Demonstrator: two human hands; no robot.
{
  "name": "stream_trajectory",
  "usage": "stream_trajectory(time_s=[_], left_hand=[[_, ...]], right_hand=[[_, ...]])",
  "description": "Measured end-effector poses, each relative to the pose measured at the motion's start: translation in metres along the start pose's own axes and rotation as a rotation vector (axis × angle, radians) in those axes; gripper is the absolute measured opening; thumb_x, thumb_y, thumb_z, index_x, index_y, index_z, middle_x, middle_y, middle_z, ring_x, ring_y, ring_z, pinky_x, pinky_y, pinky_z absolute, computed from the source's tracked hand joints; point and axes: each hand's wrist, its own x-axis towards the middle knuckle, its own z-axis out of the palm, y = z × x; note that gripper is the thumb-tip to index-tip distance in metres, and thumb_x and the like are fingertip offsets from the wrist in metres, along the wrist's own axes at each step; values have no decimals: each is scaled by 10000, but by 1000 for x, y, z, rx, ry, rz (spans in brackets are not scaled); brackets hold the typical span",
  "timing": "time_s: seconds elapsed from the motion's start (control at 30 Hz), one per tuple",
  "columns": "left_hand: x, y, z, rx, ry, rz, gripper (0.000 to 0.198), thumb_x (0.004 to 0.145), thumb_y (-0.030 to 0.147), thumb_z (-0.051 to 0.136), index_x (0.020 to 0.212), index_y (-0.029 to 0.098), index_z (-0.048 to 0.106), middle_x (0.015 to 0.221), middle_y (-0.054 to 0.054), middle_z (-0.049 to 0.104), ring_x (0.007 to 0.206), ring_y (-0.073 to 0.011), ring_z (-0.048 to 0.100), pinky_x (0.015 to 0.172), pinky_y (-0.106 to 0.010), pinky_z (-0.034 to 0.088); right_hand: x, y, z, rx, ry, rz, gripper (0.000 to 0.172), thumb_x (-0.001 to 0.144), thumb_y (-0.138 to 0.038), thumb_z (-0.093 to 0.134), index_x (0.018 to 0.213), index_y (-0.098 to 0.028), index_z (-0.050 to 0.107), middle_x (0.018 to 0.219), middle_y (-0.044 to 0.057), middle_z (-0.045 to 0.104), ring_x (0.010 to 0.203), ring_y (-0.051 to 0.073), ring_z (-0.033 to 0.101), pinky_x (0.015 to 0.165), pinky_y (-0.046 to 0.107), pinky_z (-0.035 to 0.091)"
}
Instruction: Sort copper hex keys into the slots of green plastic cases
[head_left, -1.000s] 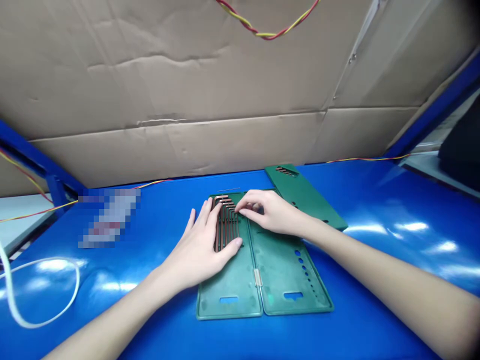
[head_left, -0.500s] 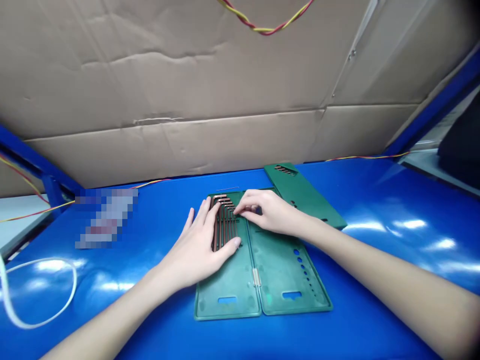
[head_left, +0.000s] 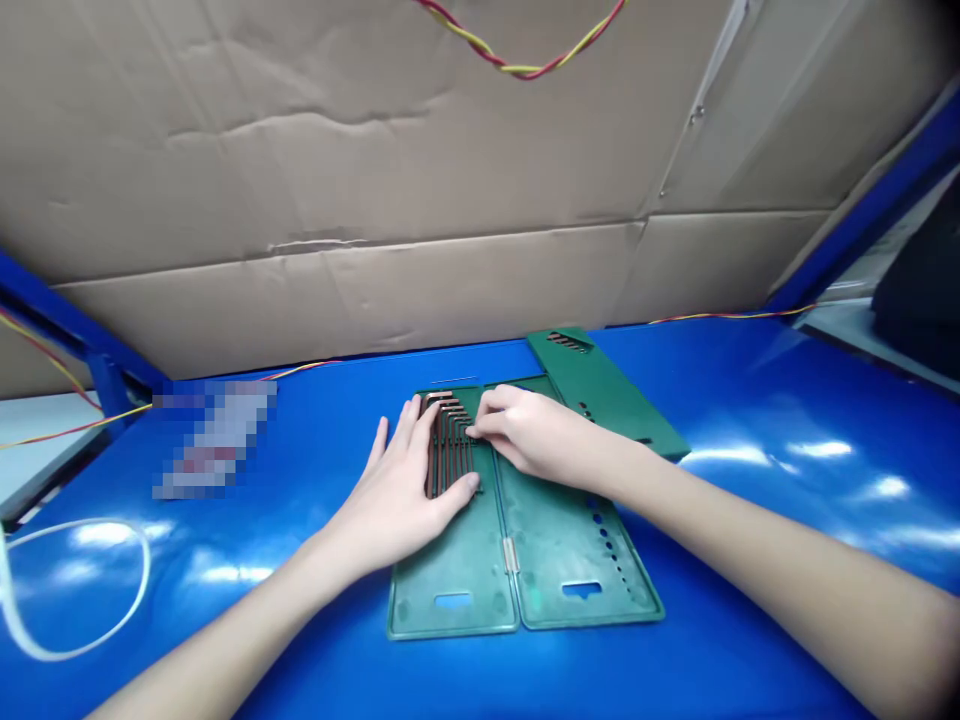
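An opened green case [head_left: 480, 590] lies on the blue table, its two halves joined by a hinge. Several bronze hex keys [head_left: 452, 455] stand side by side in the upper part of its left half. My left hand [head_left: 405, 495] rests over their left side, fingers spread, thumb across their lower ends. The fingertips of my right hand [head_left: 517, 425] are pinched together at the short bent ends on the right side of the row; what they hold is too small to make out. One thin key [head_left: 454, 379] lies on the table just beyond the case.
A second green case [head_left: 622, 395] with hex keys showing in its window lies behind and to the right. A blurred packet [head_left: 217, 440] is at the left, and a white cable [head_left: 142, 590] loops nearer. Cardboard [head_left: 375, 180] stands behind the table.
My right hand has closed its fingers more tightly and turned slightly at the right side of the key row. My left hand has stayed almost in place.
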Motion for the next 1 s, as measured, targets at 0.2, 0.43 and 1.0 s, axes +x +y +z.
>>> stream_trajectory(time_s=[0.2,0.43,1.0], left_hand=[[1,0,1,18,15,-7,839,972,621,494,1604,169,177,1687,-147,173,1564,-296,60,1247,-567,85],[4,-2,6,19,61,-45,798,965,585,514,1587,172,232,1685,-164,176,1557,-347,18,1232,-590,123],[0,-1,-1,38,57,-59,808,975,610,438,1575,94,274,1654,-179,264,1546,-294,185,1246,-507,195]], right_hand=[[-3,-4,-4,-9,-24,-5,258,980,-158,536,1070,-141,777,1047,138,695,976,258,653,884,390,532],[-2,2,-1,65,35,-61,230,957,-138,571,1082,-125,764,1025,147,702,977,258,656,916,411,535],[-2,4,3,221,67,-92,216,938,-107,564,1083,-115,723,1064,141,665,990,229,644,943,394,536]])
